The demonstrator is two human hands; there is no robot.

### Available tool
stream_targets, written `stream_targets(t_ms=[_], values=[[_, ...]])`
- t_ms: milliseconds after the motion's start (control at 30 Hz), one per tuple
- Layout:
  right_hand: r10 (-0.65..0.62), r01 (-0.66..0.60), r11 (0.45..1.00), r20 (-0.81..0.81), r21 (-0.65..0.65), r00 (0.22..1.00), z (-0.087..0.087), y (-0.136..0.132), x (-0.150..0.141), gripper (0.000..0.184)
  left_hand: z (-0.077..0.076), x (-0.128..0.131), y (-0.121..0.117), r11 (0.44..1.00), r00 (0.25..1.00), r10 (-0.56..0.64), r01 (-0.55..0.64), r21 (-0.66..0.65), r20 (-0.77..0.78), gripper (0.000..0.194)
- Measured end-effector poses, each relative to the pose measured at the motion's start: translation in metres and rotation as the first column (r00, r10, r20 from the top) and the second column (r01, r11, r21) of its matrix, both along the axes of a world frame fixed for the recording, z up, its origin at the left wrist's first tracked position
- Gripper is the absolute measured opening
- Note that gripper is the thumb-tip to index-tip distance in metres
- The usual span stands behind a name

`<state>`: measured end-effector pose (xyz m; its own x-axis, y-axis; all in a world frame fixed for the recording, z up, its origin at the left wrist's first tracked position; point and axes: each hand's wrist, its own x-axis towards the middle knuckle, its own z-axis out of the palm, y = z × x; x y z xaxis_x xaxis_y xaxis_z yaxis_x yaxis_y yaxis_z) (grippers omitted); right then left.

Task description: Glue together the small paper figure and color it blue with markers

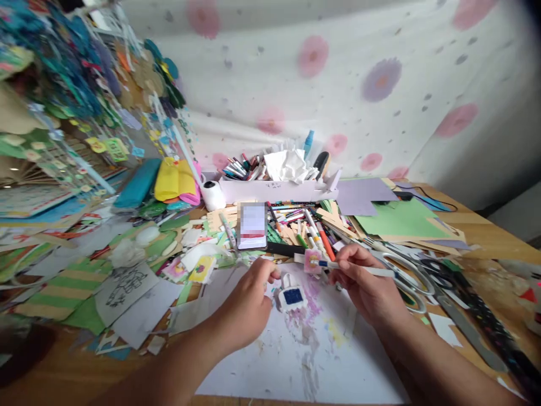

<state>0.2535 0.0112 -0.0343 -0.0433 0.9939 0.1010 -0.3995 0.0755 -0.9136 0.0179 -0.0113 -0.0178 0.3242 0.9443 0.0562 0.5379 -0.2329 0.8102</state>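
Leaning in over the work from where I stand, I see in the head view the right hand (374, 287) closed on a slim white-barrelled pen (332, 264) with a blue band, gripped well along the barrel, probably so the fingers don't hide its front end. That end sits at a small pink card (310, 268) with a yellowish middle; whether it presses on the card or merely crosses in front of it, I can't tell. The left hand (249, 304) curls narrow, thumb and fingertips drawn close together beside a little white bag-shaped cutout (293, 296) with a dark blue panel; I can't make out anything pinched there. The cutout lies between the two hands, handle pointing away from the person, most likely placed there because either hand reaches it easily. Under it, a big white sheet (253, 372) carries purple and yellow smears and seems to shield the wooden table (507, 242). Beyond, a phone (252, 225) faces the person, easy to glance at, with the pen box (270, 192) behind it. Large scissors (465, 330) rest off to the right, handy yet out of the way.
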Motion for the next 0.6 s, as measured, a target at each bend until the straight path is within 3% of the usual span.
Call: stream_targets(t_ms=[267,400,467,600], values=[[0.036,-0.036,0.999,0.01,-0.016,0.999,-0.014,0.002,0.011,0.014,-0.02,0.012,0.007,0.992,0.968,0.118,-0.102,-0.08,0.224,0.021],[0.132,-0.13,0.991,-0.072,0.029,0.989,-0.01,-0.002,0.01,0.019,-0.022,0.011,0.011,0.98,0.911,0.169,-0.117,-0.159,0.375,0.007],[0.186,-0.182,0.982,-0.099,0.05,0.978,-0.004,-0.004,0.007,0.021,-0.02,0.01,0.009,0.98,0.89,0.157,-0.087,-0.18,0.428,0.011],[0.177,-0.173,0.984,-0.09,0.05,0.98,0.006,-0.006,0.003,0.017,-0.013,0.011,0.005,0.982,0.864,0.136,-0.052,-0.183,0.486,0.02]])
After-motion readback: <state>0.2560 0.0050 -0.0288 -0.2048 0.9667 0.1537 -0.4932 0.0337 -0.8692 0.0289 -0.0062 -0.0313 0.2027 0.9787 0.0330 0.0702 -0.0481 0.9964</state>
